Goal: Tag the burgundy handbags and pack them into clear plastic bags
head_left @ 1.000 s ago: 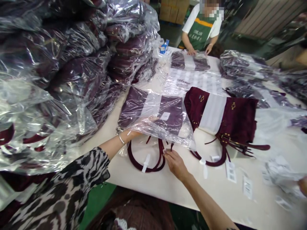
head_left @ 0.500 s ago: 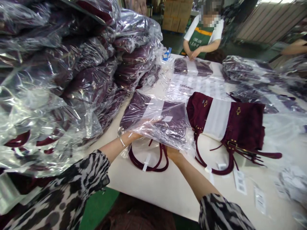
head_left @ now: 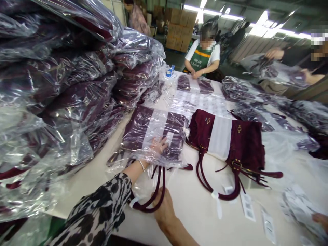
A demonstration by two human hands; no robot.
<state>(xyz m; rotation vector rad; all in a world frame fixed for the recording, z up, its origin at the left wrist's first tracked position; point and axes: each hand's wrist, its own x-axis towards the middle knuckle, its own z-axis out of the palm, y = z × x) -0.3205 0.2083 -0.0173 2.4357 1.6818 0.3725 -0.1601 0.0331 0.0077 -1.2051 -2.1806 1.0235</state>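
Note:
A maroon handbag [head_left: 132, 131] with a white band round it lies partly inside a clear plastic bag [head_left: 115, 155]. My left hand [head_left: 158, 147] lies on it under the film, fingers spread. The handbag's handles [head_left: 162, 191] stick out of the plastic towards me. At their right side is my right hand [head_left: 164, 208], its fingers curled round the handles and partly hidden by them. A second maroon handbag [head_left: 248, 147], unwrapped and banded in white, rests to the right with its handles and tags towards me.
Plastic-wrapped bags [head_left: 84, 82] are piled high at the left. Across the white table [head_left: 194, 212], a person in a green apron [head_left: 198, 61] handles a wrapped bag. Another person's hands [head_left: 275, 54] hold plastic at the right. A hand [head_left: 320, 218] shows at the right edge.
The view has tilted up. My right hand has come out from beneath the wrapped handbag, down to its handles. My left hand now lies flatter on the handbag, fingers spread.

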